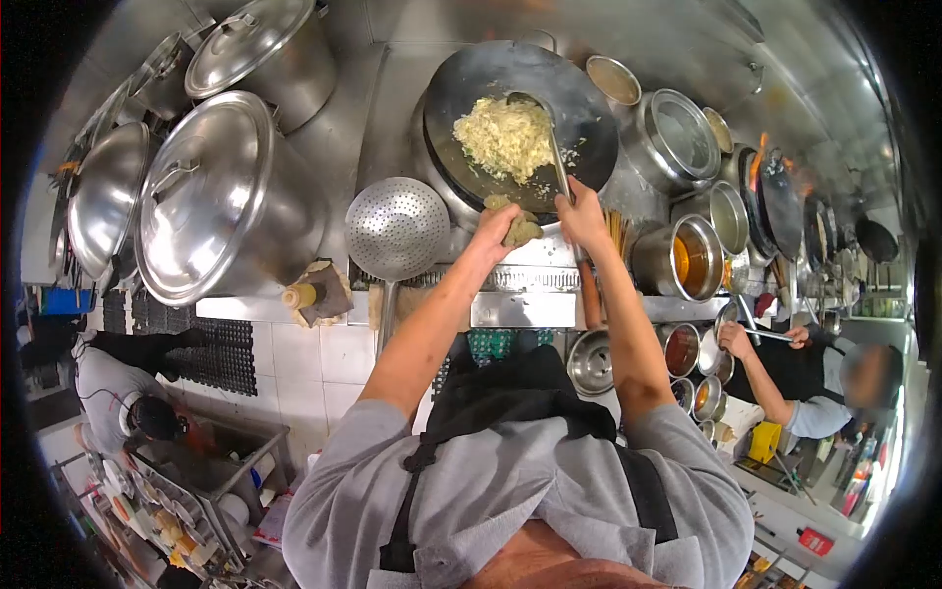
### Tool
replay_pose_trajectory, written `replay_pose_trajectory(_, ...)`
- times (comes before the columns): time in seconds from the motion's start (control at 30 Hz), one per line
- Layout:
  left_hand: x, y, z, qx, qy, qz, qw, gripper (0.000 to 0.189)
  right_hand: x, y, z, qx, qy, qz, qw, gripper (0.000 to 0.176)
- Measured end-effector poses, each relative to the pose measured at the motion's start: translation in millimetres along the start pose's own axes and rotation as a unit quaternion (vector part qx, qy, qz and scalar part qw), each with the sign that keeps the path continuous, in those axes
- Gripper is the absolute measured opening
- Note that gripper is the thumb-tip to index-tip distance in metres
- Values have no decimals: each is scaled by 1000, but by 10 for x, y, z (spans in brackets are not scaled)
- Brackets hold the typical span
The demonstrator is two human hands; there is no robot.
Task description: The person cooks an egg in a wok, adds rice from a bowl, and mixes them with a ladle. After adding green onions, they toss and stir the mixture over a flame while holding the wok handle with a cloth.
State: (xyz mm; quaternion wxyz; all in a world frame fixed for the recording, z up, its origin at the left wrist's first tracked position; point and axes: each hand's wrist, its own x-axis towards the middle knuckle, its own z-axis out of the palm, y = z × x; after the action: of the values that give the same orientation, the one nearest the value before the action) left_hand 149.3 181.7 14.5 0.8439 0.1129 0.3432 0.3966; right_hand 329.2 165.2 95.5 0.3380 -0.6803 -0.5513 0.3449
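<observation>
A large dark wok (589, 108) stands on the stove, with a heap of pale yellow fried food (505, 137) inside it. My left hand (498, 228) is closed on a greenish-brown cloth (522, 232) at the wok's near edge. In my right hand (581, 211) is the handle of a metal ladle (559, 165), whose bowl lies at the food's upper right side. The ladle's wooden handle end reaches down past my wrist. A perforated metal strainer (397, 228) rests to the left of the wok.
Big lidded steel pots (211, 196) stand at the left. Steel containers (695, 257), one with orange liquid, line the right. A co-worker (819, 378) holds utensils at far right beside flaming woks; another person (108, 383) bends at far left. A bottle (298, 295) sits by the counter edge.
</observation>
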Motion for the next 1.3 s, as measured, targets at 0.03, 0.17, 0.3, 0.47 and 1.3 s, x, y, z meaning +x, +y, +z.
replay_pose_trajectory(0.03,6,-6,8,-11,3,12,1000,8,-54,-99,3,-79,7,-76,994,50)
replay_pose_trajectory(0.17,38,13,40,-22,12,22,999,7,-170,-470,73,174,-96,99,975,44)
replay_pose_trajectory(0.3,-181,108,197,-28,34,19,999,7,174,-367,-40,119,-71,99,985,34)
replay_pose_trajectory(0.47,-156,87,194,-47,23,32,998,10,-422,-714,-315,332,-148,171,916,32)
replay_pose_trajectory(1.3,-190,60,114,94,96,-8,991,24,264,-27,-308,164,-212,117,956,17)
